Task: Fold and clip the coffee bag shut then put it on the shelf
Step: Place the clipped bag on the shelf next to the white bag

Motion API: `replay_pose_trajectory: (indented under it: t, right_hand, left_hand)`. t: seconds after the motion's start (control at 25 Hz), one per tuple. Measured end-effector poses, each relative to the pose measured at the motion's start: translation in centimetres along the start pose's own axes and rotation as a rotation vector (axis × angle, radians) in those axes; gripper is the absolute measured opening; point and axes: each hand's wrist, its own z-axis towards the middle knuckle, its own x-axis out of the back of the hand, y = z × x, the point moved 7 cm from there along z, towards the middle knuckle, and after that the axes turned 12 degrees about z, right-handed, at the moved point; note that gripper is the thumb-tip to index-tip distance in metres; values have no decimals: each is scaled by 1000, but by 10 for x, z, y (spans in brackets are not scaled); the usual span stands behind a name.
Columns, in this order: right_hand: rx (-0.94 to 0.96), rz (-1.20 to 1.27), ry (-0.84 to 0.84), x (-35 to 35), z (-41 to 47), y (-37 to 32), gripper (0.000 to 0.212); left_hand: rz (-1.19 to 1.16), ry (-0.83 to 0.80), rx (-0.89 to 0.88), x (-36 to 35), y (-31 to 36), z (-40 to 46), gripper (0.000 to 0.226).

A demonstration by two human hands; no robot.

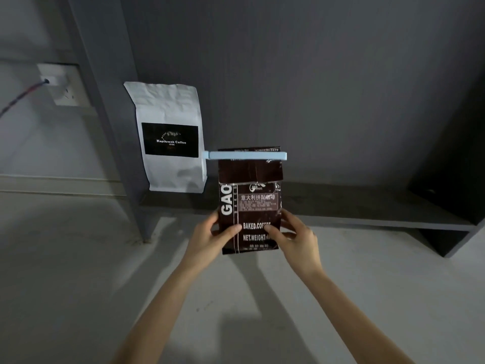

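I hold a dark brown coffee bag (250, 203) upright in front of a low grey shelf (354, 206). Its top is folded over and a long light-blue clip (244, 155) is clamped across the fold. My left hand (210, 232) grips the bag's lower left side, thumb on the front. My right hand (294, 235) grips the lower right side the same way. The bag's bottom edge hangs above the floor, below the shelf board's front edge.
A white coffee bag (170, 137) with a black label stands on the shelf at the left, leaning on the dark back wall. A grey upright post (110, 101) borders the shelf's left end. A wall socket (63, 85) with a cable sits further left. Pale concrete floor (78, 271) lies below.
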Motion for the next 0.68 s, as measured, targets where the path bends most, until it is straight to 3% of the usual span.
replay_pose_trajectory:
  t: [0.28,0.68]
  right_hand:
    - [85,-13,4,-40,70,-28,43]
    - [60,-49,10,-68,90,2,38]
  left_hand:
    - [143,180,-77,48,13,64,35]
    - [-2,442,116,41,-32,76,46]
